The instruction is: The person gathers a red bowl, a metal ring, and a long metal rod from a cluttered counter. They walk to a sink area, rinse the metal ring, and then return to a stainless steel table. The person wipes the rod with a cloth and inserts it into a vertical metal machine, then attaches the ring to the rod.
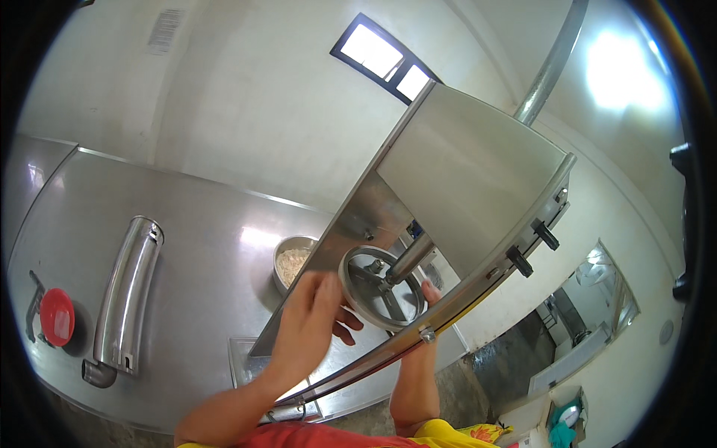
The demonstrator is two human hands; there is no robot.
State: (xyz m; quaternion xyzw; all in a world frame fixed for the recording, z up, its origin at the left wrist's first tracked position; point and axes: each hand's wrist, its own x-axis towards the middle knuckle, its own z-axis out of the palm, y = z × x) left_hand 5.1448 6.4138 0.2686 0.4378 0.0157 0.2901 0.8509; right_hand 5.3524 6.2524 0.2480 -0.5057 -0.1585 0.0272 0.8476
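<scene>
A round metal piston disc [393, 305] with a raised rim and spokes sits on the end of a shiny rod [411, 261], inside the frame of a stainless steel machine [470, 172]. My right hand [431, 293] is at the disc's right side, thumb up against the rim; its other fingers are hidden behind the disc and the machine's edge. Beside the left rim is my left hand [310, 310], slightly blurred, with its fingers bent and apart. Whether it touches the rim I cannot tell.
On the steel table [202, 216] lies a long metal cylinder [131, 295] with an elbow outlet. Left of it is a red dish [57, 317]. Behind the machine's edge stands a metal bowl [284, 275] of pale, crumbly stuff. Two black knobs [532, 246] stick out of the machine.
</scene>
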